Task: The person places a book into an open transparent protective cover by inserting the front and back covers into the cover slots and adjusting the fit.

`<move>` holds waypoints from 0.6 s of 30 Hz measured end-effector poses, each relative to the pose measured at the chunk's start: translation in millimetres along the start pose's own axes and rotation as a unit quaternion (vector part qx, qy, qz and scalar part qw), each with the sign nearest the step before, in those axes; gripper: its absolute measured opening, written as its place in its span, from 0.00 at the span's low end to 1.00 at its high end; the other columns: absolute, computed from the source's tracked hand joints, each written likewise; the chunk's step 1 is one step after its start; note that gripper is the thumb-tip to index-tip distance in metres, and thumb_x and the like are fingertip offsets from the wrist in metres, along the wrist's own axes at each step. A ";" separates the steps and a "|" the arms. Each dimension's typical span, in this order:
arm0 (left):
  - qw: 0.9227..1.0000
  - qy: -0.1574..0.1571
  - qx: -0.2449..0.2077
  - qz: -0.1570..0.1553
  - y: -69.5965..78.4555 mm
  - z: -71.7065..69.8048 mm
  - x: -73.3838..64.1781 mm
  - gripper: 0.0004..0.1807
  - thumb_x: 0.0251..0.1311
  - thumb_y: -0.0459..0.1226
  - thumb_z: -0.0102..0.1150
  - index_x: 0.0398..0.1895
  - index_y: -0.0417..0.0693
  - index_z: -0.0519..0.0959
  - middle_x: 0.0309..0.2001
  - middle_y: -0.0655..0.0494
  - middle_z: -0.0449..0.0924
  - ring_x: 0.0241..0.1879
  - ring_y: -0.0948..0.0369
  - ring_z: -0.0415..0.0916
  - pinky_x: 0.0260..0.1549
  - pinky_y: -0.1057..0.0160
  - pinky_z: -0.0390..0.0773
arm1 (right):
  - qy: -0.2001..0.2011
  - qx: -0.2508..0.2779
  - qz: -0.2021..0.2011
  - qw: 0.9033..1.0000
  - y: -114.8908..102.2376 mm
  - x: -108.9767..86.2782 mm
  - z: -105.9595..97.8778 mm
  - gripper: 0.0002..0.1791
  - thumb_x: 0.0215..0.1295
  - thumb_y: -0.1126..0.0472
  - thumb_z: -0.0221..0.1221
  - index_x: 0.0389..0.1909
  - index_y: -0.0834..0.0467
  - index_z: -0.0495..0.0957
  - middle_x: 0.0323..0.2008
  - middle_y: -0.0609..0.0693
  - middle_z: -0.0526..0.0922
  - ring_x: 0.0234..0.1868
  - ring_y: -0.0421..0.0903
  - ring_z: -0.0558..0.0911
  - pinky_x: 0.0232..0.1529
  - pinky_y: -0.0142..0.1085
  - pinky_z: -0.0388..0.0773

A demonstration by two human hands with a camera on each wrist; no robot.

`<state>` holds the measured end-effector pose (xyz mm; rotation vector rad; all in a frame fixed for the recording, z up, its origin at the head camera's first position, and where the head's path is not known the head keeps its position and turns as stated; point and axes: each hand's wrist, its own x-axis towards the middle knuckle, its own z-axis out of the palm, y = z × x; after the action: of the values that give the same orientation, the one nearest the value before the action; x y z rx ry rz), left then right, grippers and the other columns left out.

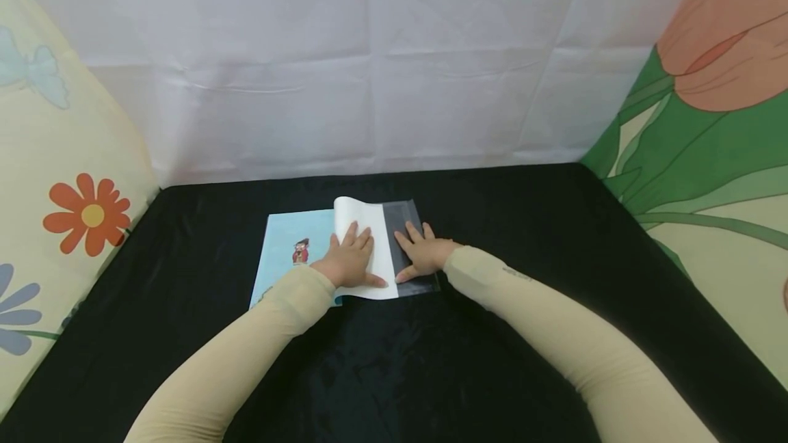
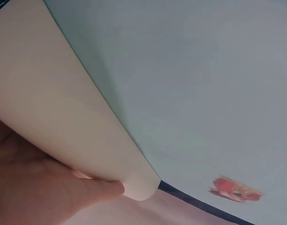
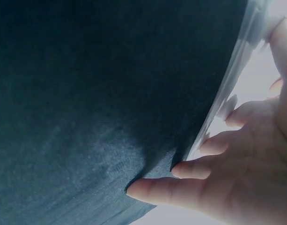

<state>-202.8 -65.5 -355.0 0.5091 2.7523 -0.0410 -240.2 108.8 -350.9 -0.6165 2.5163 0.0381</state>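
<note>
A light blue booklet point(image 1: 280, 251) with a small cartoon figure lies on the black cloth. Its white page or cover point(image 1: 363, 214) curves over from the middle toward the right. My left hand point(image 1: 349, 262) rests on this white sheet with straight, spread fingers; in the left wrist view, the thumb point(image 2: 103, 189) lies along the curved sheet. A clear plastic flap point(image 1: 403, 212) sticks out past the sheet's right edge. On that flap my right hand point(image 1: 427, 253) lies flat, fingers fanned out. In the right wrist view, the plastic's shiny edge runs beside the fingertips point(image 3: 138, 190).
Black cloth point(image 1: 523, 224) covers the table. A white sheet backdrop point(image 1: 277, 108) hangs behind it. Flower-printed panels stand on the left, with a red flower point(image 1: 92, 215), and on the right, with a large tulip point(image 1: 732, 39).
</note>
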 end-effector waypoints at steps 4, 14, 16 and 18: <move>1.000 -0.003 -0.001 -0.001 1.6 -0.9 1.1 0.51 0.61 0.64 0.53 0.76 0.40 0.51 0.77 0.48 0.40 0.75 0.47 0.28 0.68 0.39 0.43 | 0.000 -0.003 0.002 1.000 0.8 0.8 0.6 0.53 0.64 0.35 0.55 0.78 0.57 0.40 0.76 0.61 0.33 0.74 0.67 0.36 0.61 0.67 0.57; 1.000 -0.006 0.009 -0.003 4.9 -3.0 -0.7 0.51 0.61 0.64 0.52 0.76 0.40 0.51 0.77 0.48 0.40 0.75 0.47 0.28 0.68 0.39 0.43 | 0.005 0.002 0.005 1.000 1.5 1.6 1.9 0.54 0.63 0.35 0.56 0.78 0.57 0.40 0.76 0.61 0.33 0.74 0.66 0.36 0.60 0.68 0.56; 1.000 -0.003 0.008 -0.002 5.1 -3.0 -0.7 0.51 0.61 0.64 0.52 0.76 0.40 0.51 0.77 0.48 0.40 0.75 0.47 0.28 0.68 0.39 0.43 | 0.004 0.003 0.005 1.000 1.8 2.1 2.2 0.54 0.63 0.35 0.56 0.78 0.57 0.40 0.76 0.61 0.33 0.74 0.66 0.36 0.60 0.68 0.56; 1.000 0.002 0.002 0.002 4.3 -2.8 -0.2 0.51 0.61 0.63 0.53 0.76 0.40 0.52 0.77 0.47 0.41 0.75 0.46 0.29 0.68 0.39 0.44 | 0.003 0.005 0.006 1.000 2.2 2.6 2.7 0.54 0.63 0.35 0.56 0.78 0.56 0.40 0.76 0.60 0.32 0.74 0.66 0.36 0.60 0.69 0.55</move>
<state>-202.0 -61.4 -352.2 0.5158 2.7563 -0.0458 -241.7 110.0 -354.7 -0.5994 2.5234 0.0277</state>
